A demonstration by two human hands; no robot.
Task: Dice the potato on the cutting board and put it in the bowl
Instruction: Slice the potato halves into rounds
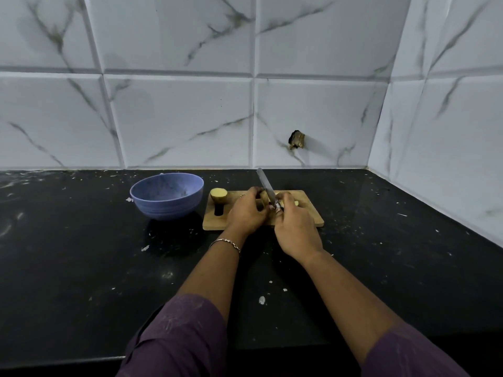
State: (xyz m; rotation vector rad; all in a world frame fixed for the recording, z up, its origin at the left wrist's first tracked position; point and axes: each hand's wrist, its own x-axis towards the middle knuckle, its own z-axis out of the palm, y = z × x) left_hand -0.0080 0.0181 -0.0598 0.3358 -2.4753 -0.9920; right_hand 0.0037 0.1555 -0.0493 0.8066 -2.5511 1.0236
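Observation:
A wooden cutting board (310, 213) lies on the black counter. A cut potato half (218, 194) stands at its far left corner, beside the handle slot. My left hand (246, 212) grips another potato piece (263, 197) in the middle of the board; most of that piece is hidden. My right hand (295, 229) holds a knife (264, 183) by the handle, blade pointing away and resting on that piece. A pale potato bit (296, 203) shows right of my right hand. The blue bowl (166, 195) stands left of the board, with no potato visible in it.
The black counter (81, 254) is flecked with white scraps. Marble-patterned tiled walls (177, 118) rise behind and to the right, meeting in a corner. A small broken hole (296, 140) is in the back wall above the board.

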